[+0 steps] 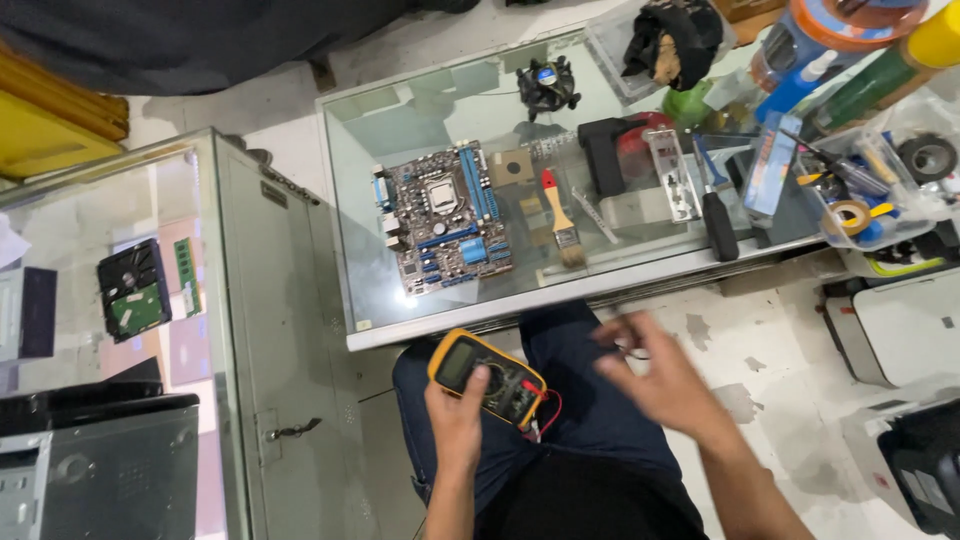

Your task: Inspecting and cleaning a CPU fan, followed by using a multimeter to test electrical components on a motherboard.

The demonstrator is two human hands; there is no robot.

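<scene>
the left hand (455, 420) grips a yellow multimeter (488, 378) at lower centre. the right hand (665, 385), blurred, hangs open beside it, below the motherboard (445, 220).

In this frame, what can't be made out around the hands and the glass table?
Head view only:
- Right hand: motion-blurred; whether its fingers pinch the thin dark lead beside them is unclear.
- Multimeter: the left hand covers its lower edge; screen and dial too small to read.
- Motherboard: components too small to identify.
- Tool tray: cluttered, cut by the right edge.
</scene>
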